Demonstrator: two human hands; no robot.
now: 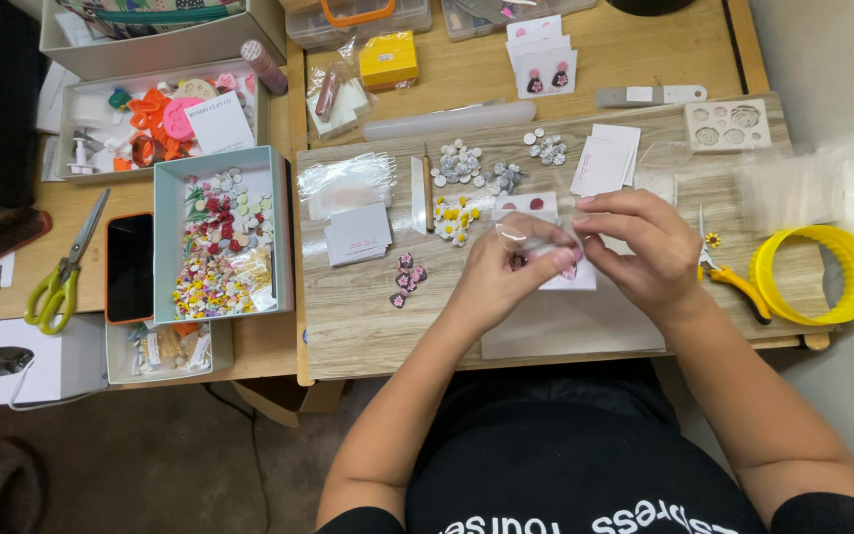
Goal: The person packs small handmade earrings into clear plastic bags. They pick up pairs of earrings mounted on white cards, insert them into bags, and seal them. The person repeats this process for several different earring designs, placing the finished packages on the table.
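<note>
Left hand: grip pressed together on a small white card and a clear plastic sleeve, held just above the desk. Right hand: fingertips pinched on the same card from the other side, both hands touching at the card. Small pink pieces are seen on the card, partly hidden by the fingers.

Just left of the hands: pink flower pieces; yellow-and-white flower pieces behind them; a stack of white cards further left. Right of the right hand: small yellow-handled pliers, then a yellow ring cutter. Far left: an open box of mixed coloured pieces, a dark phone, green-handled scissors.
</note>
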